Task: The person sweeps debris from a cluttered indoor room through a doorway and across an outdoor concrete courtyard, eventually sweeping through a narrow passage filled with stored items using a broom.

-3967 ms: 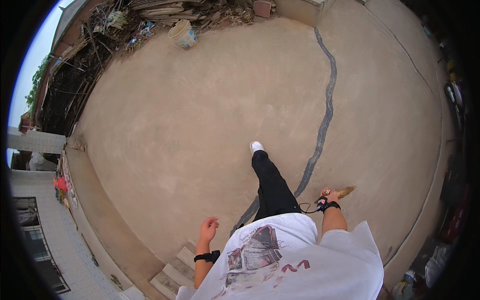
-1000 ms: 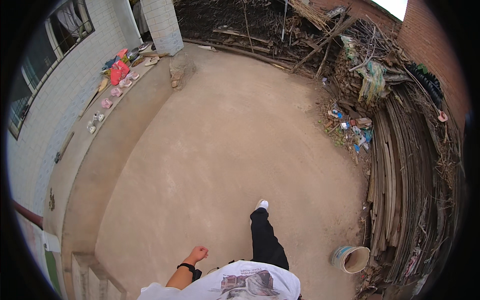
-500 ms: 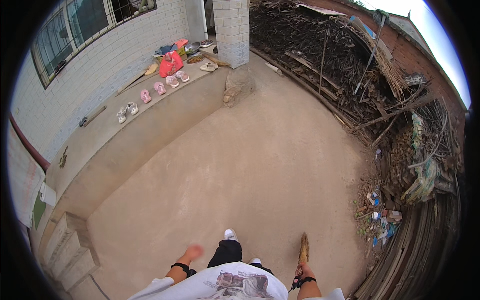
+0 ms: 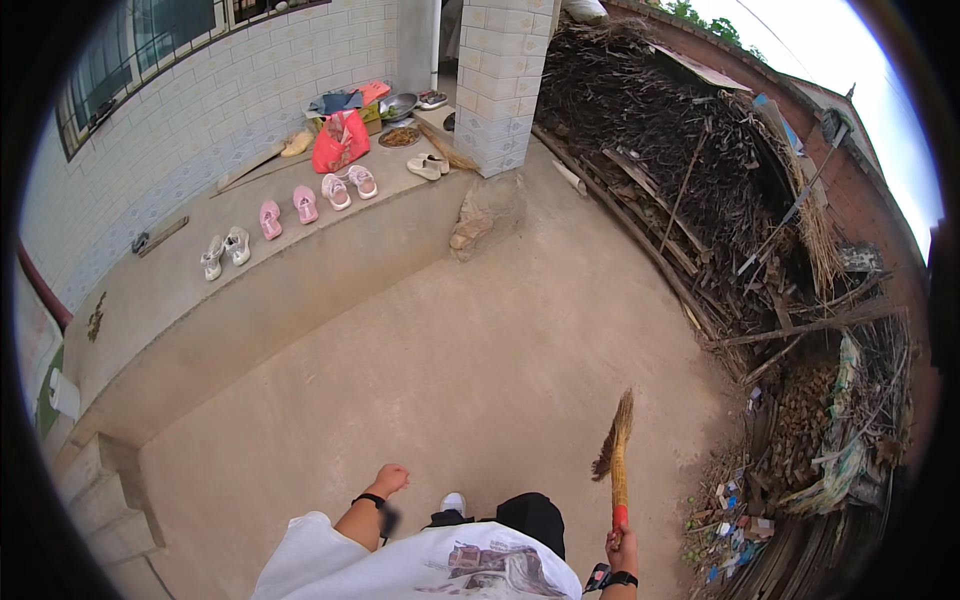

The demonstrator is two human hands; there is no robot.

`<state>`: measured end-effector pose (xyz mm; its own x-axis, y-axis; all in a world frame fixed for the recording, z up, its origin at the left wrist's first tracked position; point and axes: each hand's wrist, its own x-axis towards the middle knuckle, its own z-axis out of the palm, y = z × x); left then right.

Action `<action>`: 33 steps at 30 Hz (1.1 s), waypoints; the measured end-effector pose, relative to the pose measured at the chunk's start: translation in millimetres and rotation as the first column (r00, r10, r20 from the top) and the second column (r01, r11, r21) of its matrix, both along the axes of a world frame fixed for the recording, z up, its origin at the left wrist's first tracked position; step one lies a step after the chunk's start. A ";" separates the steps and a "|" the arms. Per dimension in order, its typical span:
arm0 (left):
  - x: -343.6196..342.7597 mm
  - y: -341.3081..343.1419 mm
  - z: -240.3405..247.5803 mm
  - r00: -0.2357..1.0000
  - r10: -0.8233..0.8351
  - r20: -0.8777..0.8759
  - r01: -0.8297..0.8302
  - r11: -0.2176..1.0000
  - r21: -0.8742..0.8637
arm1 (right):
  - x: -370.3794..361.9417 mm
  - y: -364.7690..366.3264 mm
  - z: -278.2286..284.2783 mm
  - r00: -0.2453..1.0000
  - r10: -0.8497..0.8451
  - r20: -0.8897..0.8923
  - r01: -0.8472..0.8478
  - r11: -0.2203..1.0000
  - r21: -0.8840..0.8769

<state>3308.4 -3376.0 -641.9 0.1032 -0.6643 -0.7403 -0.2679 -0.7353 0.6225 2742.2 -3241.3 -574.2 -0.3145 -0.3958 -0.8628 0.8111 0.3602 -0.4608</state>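
My right hand (image 4: 621, 548) grips a short straw broom (image 4: 619, 478) by its red-banded handle. The broom's yellow stem points forward, and its bristles flare at the far end, with a darker tuft on the left. My left hand (image 4: 392, 478) hangs in front of my body with its fingers curled in, and no thing shows in it. Both wrists wear dark bands. Below the left hand lies the bare concrete ground (image 4: 430, 370). One white shoe (image 4: 453, 502) shows between my arms, under dark trousers.
A raised concrete ledge (image 4: 330, 245) runs along the tiled wall at left, holding pairs of shoes (image 4: 288, 211), a red bag (image 4: 341, 143) and a metal basin (image 4: 398, 106). Steps (image 4: 115, 500) stand at lower left. A brushwood pile (image 4: 640, 110) and litter (image 4: 735, 525) line the right side.
The broom has swung up and forward, showing more of its length and handle. My left hand has risen slightly. The view has shifted as I walk forward, bringing the ledge and pillar closer.
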 end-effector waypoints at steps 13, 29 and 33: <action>-48.2 -283.1 -19.7 0.985 -0.086 0.152 0.021 0.922 0.385 | -69.3 -367.7 -90.0 0.983 0.048 0.180 -0.076 0.986 0.152; -195.0 -736.6 -75.4 0.979 -0.202 0.020 0.184 0.924 0.336 | -208.4 -764.0 -98.5 0.975 0.098 0.198 -0.149 0.953 0.263; -265.9 -925.6 -37.2 0.976 -0.213 0.034 0.194 0.937 0.290 | -233.0 -873.0 -70.5 0.995 0.033 0.096 -0.063 0.944 0.324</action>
<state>3042.5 -4301.6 -679.1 0.0409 -0.4401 -0.8970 -0.4627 -0.8041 0.3734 2509.2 -4114.3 -644.6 -0.2186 -0.1012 -0.9705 0.8211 0.5183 -0.2390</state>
